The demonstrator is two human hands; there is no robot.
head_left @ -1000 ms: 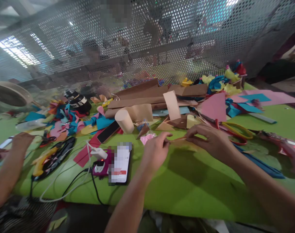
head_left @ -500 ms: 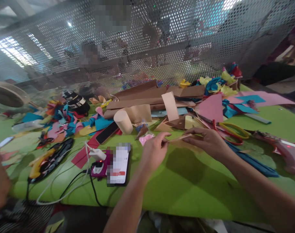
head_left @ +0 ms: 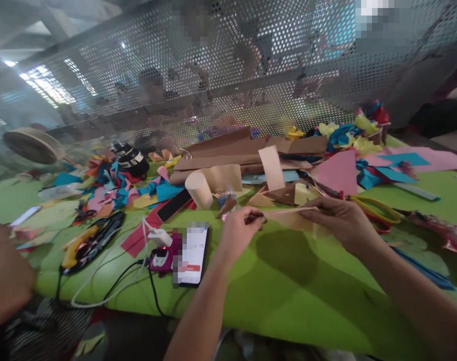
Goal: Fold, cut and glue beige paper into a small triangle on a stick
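Observation:
Both my hands hold a thin tan paper strip (head_left: 288, 212) just above the green table (head_left: 288, 291). My left hand (head_left: 239, 231) pinches its left end with closed fingers. My right hand (head_left: 341, 223) grips the right end, fingers curled over a tan paper piece (head_left: 307, 224). A phone (head_left: 192, 253) lies face up just left of my left wrist, beside a magenta charger block (head_left: 161, 256) with cables.
Brown card sheets (head_left: 232, 150), a cream paper cylinder (head_left: 198, 189), coloured paper scraps (head_left: 108, 188) and a pink sheet (head_left: 335, 170) crowd the far side. Yellow-red scissors (head_left: 376, 213) lie right of my right hand. Another person's hand (head_left: 6, 276) is at lower left near a yellow glue gun (head_left: 75, 250).
The strip has risen slightly and stretched longer between my hands. The other person's hand has pulled back from the table toward the lower left corner.

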